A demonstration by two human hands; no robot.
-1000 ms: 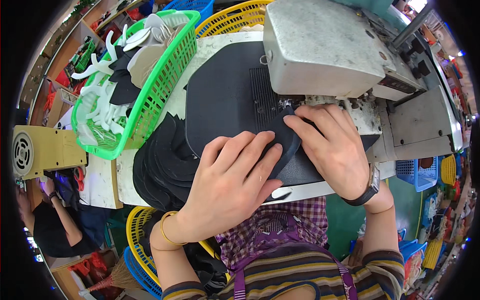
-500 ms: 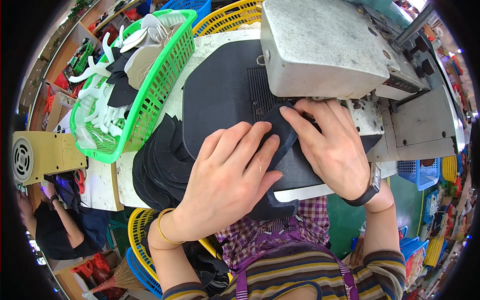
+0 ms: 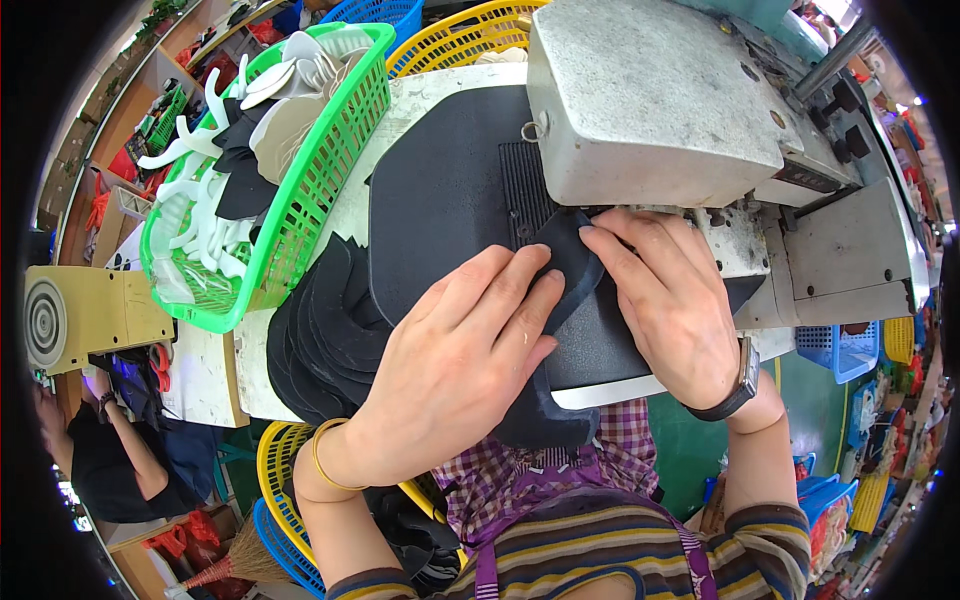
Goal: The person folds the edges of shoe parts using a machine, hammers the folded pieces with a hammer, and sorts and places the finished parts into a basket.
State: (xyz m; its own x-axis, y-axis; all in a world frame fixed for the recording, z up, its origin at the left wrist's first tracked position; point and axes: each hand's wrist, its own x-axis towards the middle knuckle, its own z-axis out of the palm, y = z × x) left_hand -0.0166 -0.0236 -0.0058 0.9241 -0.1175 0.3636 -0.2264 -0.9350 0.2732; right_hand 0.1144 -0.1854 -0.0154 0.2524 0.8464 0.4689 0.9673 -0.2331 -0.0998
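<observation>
At seven o'clock from the grey machine head (image 3: pixel 655 120), a curved black fabric piece (image 3: pixel 572 250) is pinched near its upper edge by the right hand (image 3: pixel 685 310), fingers narrowed. The left hand's (image 3: pixel 455 345) slightly spread fingers rest on it; whether they grip, I cannot tell. Similar black pieces (image 3: pixel 325 335) overlap toward nine o'clock on the desk (image 3: pixel 350 205).
</observation>
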